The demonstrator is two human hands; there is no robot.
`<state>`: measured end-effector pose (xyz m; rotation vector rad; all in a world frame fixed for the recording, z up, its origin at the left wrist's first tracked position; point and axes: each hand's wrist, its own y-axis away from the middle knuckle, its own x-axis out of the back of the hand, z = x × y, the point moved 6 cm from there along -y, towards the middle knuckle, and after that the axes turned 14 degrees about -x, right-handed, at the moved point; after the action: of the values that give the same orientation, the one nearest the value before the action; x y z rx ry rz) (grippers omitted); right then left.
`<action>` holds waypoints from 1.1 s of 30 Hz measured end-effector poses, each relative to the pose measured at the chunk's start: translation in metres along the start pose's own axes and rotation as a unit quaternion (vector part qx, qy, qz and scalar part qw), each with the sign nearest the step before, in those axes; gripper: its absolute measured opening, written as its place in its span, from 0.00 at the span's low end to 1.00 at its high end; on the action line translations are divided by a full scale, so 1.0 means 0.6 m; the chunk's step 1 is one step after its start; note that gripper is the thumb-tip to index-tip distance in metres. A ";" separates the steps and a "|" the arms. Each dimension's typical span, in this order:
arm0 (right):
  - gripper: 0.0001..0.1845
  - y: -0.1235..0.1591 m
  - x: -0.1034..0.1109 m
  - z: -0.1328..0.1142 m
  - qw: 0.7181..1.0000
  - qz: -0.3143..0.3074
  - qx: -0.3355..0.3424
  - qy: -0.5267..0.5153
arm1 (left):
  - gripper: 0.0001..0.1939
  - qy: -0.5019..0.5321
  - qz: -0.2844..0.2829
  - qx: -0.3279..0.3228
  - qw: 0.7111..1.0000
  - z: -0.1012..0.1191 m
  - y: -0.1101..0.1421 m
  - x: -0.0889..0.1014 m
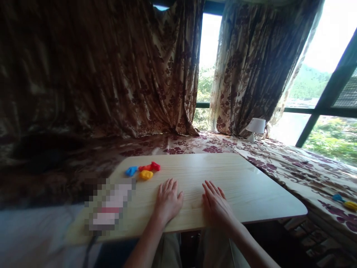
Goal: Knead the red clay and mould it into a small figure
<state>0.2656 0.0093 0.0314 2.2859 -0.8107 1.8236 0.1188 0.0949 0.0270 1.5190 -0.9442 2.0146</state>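
Note:
My left hand (167, 200) lies palm down on the pale wood-grain table (251, 193), fingers stretched forward and thumb apart. To its right, my right hand (216, 203) also rests flat with its fingers extended. Neither hand holds anything. Beyond my left hand, toward the far left of the tabletop, sits a small cluster of soft-looking coloured pieces: a blue piece (131, 171), a red piece (150, 166) and a yellow piece (146, 175). Their exact kind is too small to make out. My left hand is nearest to the yellow piece, not touching it.
A pixelated pinkish object (114, 203) with a dark cord lies at the table's left. Floral fabric (279, 163) surrounds the table. A white lamp (256, 125) stands at the back right. Another blue piece (338, 198) and yellow piece (350, 205) lie far right. Patterned curtains (167, 74) hang behind.

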 end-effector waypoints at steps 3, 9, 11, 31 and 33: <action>0.25 0.066 0.000 -0.025 0.997 0.013 0.071 -0.006 | 0.29 0.003 0.009 -0.001 1.000 0.000 0.000 -0.001; 0.23 -0.028 -0.007 -0.084 0.999 -0.022 0.022 -0.021 | 0.29 -0.011 -0.003 -0.003 1.000 0.000 0.000 -0.001; 0.24 -0.080 -0.006 -0.064 0.998 -0.046 -0.045 -0.018 | 0.29 -0.014 -0.004 -0.005 1.000 -0.001 -0.001 0.000; 0.26 -0.077 0.014 -0.024 0.995 -0.061 -0.072 -0.018 | 0.29 -0.018 -0.007 -0.002 1.000 0.000 -0.001 0.006; 0.24 -0.052 0.019 0.013 0.995 -0.074 -0.054 -0.029 | 0.28 -0.010 -0.003 0.000 1.000 0.001 -0.001 0.005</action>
<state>0.2883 0.0290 0.0474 2.2734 -0.7095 1.6184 0.1185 0.0947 0.0298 1.5431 -0.9471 1.9980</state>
